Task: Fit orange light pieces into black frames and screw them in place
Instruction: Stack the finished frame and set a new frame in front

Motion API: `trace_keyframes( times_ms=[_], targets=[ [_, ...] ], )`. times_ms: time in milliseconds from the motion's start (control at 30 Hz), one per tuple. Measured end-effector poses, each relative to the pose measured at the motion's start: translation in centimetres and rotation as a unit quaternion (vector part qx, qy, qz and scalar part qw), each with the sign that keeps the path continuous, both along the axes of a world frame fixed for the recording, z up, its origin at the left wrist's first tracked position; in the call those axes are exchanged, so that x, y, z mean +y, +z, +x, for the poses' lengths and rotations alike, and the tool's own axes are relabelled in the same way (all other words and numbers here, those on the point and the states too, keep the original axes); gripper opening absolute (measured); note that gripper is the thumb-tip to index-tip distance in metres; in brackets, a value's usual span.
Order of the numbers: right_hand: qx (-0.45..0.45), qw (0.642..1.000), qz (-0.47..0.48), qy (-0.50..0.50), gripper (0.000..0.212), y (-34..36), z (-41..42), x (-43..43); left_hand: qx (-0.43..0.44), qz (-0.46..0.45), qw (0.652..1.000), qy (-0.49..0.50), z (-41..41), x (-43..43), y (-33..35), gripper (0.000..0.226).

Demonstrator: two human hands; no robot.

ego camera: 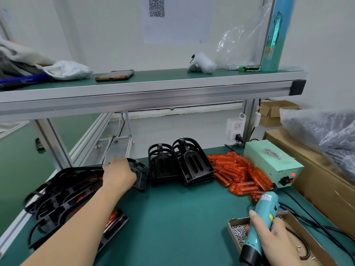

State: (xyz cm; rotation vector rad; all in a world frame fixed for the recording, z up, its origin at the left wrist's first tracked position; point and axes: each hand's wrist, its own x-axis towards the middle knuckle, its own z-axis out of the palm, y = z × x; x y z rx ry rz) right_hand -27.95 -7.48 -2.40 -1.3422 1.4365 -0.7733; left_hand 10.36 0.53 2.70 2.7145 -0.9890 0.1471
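At the left edge of the green table (172, 217) lies a pile of black frames (63, 192) with orange showing inside. The left hand (119, 175) reaches over the pile's far end and rests on a single frame (141, 175); blur hides whether its fingers close on it. Just right of it stand two stacks of empty frames (180, 164), then a heap of orange pieces (238, 173). Well apart, near the front right, the right hand (272, 239) is wrapped around a blue screwdriver (263, 217), tip down beside a cardboard tray of screws (238, 231).
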Motion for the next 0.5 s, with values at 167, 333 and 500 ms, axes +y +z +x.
trace_keyframes(
  times_ms=[167,333,500],
  targets=[
    [-0.001,1.0,0.004,0.011,0.048,-0.6,-0.3,-0.3,-0.104,0.002,0.994,-0.032,-1.9,1.1,2.1,0.016],
    [-0.02,1.0,-0.003,0.016,0.048,-1.1,-0.2,-0.3,-0.163,0.008,0.986,-0.037,-3.3,2.6,3.6,0.006],
    [-0.049,0.999,-0.022,0.004,0.045,-1.6,0.2,-0.5,-0.192,-0.019,0.978,-0.072,-5.5,4.4,5.0,0.012]
  ],
)
